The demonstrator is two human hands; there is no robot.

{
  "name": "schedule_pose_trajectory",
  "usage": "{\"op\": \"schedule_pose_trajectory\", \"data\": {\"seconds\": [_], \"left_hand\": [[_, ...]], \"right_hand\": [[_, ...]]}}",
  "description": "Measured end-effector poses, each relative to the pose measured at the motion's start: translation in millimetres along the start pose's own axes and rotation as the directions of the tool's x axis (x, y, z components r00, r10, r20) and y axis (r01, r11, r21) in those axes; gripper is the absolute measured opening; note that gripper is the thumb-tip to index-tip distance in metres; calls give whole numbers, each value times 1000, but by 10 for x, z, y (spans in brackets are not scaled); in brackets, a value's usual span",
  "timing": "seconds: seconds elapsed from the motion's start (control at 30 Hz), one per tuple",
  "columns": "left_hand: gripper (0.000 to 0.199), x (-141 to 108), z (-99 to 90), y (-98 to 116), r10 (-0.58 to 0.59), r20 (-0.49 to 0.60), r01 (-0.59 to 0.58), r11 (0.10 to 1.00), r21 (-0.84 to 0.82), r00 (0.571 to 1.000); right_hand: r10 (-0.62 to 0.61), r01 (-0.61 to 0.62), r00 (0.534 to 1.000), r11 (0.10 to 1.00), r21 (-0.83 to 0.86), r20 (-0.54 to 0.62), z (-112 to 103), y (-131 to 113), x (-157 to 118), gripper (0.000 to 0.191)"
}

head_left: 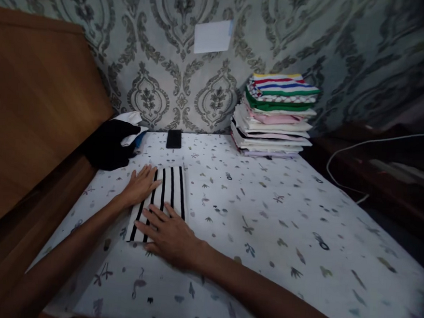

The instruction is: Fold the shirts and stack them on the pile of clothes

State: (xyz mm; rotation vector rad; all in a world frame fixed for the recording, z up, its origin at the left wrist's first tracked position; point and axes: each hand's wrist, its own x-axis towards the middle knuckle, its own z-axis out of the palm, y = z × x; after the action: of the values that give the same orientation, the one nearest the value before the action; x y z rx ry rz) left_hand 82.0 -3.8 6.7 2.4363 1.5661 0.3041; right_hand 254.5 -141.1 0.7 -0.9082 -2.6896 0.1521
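Note:
A folded white garment with black stripes (176,190) lies flat on the patterned sheet (248,258). My left hand (142,185) rests on its far left edge with the fingers stretched out. Across its near right part lies my right hand (172,236), palm down and fingers spread. Both hands press on the cloth without gripping it, and they cover parts of the stripes.
At the back right stands a tall stack of folded clothes (274,120). A black phone-like object (174,139) lies near the wall. Black cloth (111,144) is heaped at the left, beside a wooden panel (37,103). A white cable (343,151) hangs at the right.

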Motion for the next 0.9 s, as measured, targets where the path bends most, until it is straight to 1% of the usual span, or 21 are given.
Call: {"op": "schedule_pose_trajectory", "data": {"seconds": [0.07, 0.1, 0.13, 0.2, 0.27, 0.37, 0.4, 0.47, 0.63, 0.7, 0.77, 0.83, 0.87, 0.9], "left_hand": [[57, 210, -94, 83, 93, -69, -95, 995, -20, 993], [51, 342, -137, 141, 145, -85, -149, 988, -40, 986], [46, 485, -172, 205, 186, -76, -191, 980, -61, 980], [39, 766, -207, 333, 223, 9, -221, 970, -100, 975], [42, 990, -196, 439, 224, 115, -210, 970, -125, 968], [48, 1162, -122, 528, 238, 215, -205, 965, -165, 947], [47, 1183, -87, 542, 242, 231, -203, 963, -180, 942], [43, 1198, -6, 557, 239, 229, -195, 960, -199, 944], [35, 1201, 178, 591, 183, 106, -163, 971, -177, 977], [29, 1179, 188, 603, 165, 74, -150, 973, -173, 984], [23, 1105, 140, 600, 158, 31, -150, 972, -178, 987], [19, 948, 43, 581, 189, -75, -199, 964, -177, 979], [19, 830, -20, 575, 216, -140, -239, 955, -177, 966], [18, 683, -88, 577, 243, -197, -279, 943, -181, 950]], "right_hand": [[-10, 9, 999, 1000, -27, -41, -13, -2, -10, 55], [-18, 16, 999, 999, -36, -50, -14, -2, -9, 55], [-29, 27, 998, 999, -45, -53, -10, -1, -6, 55], [-43, 40, 998, 997, -63, -49, 4, 4, 5, 56], [-45, 40, 997, 996, -85, -55, 18, 10, 12, 55], [-41, 32, 995, 993, -110, -87, 12, 22, 1, 53], [-43, 32, 995, 993, -114, -92, 2, 27, -7, 52], [-46, 34, 995, 992, -121, -92, -18, 37, -23, 51], [-37, 25, 995, 992, -127, -92, 3, 25, -24, 50], [-34, 26, 996, 995, -101, -82, 5, 11, -11, 50], [-26, 25, 996, 1000, -11, -80, -54, 33, 1, 48], [33, -17, 994, 989, 148, -102, -186, 140, 16, 40], [130, -97, 984, 966, 238, -126, -268, 234, 26, 36], [237, -179, 960, 930, 322, -152, -350, 353, 38, 37]]}}
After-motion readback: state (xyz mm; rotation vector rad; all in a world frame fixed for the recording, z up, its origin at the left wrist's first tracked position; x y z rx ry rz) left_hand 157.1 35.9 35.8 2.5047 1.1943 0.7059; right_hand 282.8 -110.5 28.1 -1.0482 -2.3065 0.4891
